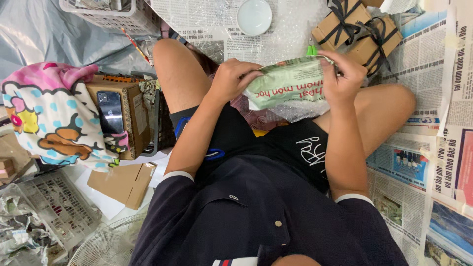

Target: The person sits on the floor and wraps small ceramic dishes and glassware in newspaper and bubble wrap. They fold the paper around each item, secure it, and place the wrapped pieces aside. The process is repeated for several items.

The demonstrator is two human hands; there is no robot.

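Both hands, left hand (231, 79) and right hand (341, 79), clutch a newspaper-wrapped bundle (288, 83) near ribboned boxes (357, 29) and a bowl (254, 16).

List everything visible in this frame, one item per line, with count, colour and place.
wrapped bundle: one, newspaper-covered, greenish white, held over the lap
bubble wrap: one clear sheet, on the floor ahead
small bowl: one, white, top centre on the bubble wrap
gift boxes: two, brown with black ribbon, top right
newspapers: several sheets, spread on the floor, right
phone: one, dark, on a brown box at left
cartoon cloth: one, pink and white, far left
plastic baskets: two, pale, bottom left and top left
flat cardboard: one, brown, lower left
left hand: gripping the bundle's left end
right hand: gripping its right end
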